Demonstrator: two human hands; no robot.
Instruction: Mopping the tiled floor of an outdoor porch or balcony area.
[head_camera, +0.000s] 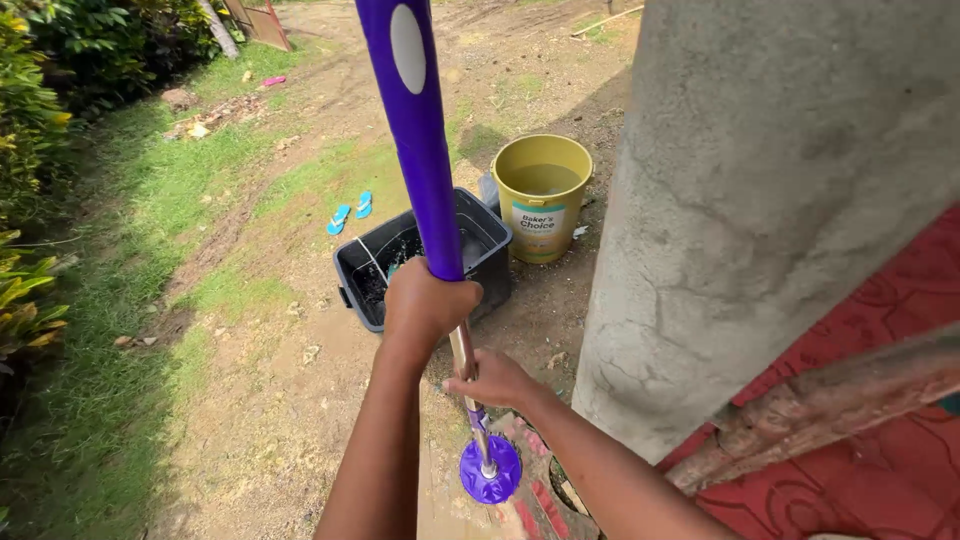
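I see 2 flip-flops on the grass at left, then a dark bin. My left hand clamps the purple mop handle; my right hand grips its shaft lower. A yellow bucket stands just beside the bin, near the pillar.

Purple mop with a white oval, yellow bucket, dark grey tub, blue flip-flops, red patterned floor

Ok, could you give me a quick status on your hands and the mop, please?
Left hand gripping purple mop handle. Right hand on metal shaft. Mop base down on floor edge. Concrete pillar close right.
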